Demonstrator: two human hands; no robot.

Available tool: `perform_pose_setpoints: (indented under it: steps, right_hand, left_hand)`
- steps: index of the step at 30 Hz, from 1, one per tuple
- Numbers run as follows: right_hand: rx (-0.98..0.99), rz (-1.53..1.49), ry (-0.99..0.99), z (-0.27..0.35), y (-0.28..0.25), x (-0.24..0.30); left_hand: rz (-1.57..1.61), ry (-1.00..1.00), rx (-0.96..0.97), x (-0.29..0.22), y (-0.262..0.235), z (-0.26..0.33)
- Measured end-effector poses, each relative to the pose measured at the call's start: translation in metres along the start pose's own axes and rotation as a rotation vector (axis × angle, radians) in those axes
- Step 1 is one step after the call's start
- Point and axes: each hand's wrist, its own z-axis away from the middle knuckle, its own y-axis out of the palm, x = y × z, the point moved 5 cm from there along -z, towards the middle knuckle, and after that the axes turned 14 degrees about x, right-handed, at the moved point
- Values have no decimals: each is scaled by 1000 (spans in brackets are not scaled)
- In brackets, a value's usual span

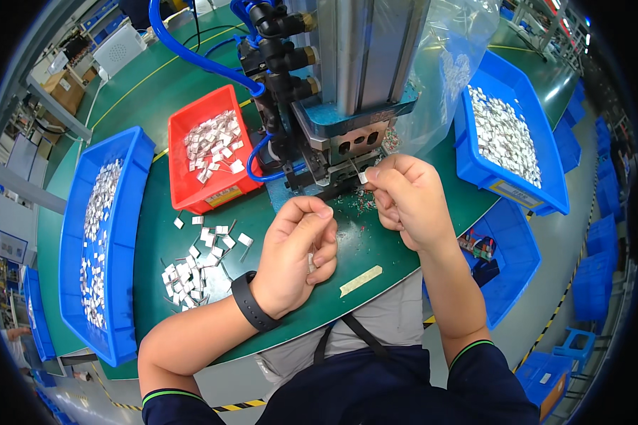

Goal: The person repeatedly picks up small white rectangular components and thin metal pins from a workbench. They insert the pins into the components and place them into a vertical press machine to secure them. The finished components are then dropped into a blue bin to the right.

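Dark navy short sleeves w/ green-edged cuffs, black wristband (pixel 254 301) on left wrist, grey trousers, black strap.

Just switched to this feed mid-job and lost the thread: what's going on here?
A person stands at a green worktable in front of a small grey metal press. The right hand pinches a small white rectangular part near the press's front. The left hand is curled around more such parts. A loose pile of white parts lies on the table, with a red plastic bin behind.

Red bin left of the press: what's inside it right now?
The red bin holds a loose heap of small white parts, mostly toward its far side. Bare red floor shows nearer; anything beneath the heap is covered.
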Motion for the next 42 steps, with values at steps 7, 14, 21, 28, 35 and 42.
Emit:
perform_pose_setpoints:
  steps: [7, 14, 21, 28, 35, 42]
  right_hand:
    - [-25, 4, 16, -2, 0, 1]
    - [-25, -5, -5, -2, 0, -1]
    - [159, 33, 34, 5, 6, -12]
    - [313, 197, 61, 10, 20, -10]
    - [323, 194, 124, 10, 19, -14]
    - [277, 44, 171, 12, 19, -13]
  left_hand:
    - [0, -8, -1, 0, 0, 0]
    - [-1, -5, 6, 0, 0, 0]
    - [-12, -18, -18, -1, 2, 1]
    - [-54, -13, -28, 0, 0, 0]
    - [-53, 10, -29, 1, 1, 0]
    - [-44, 12, -40, -1, 3, 1]
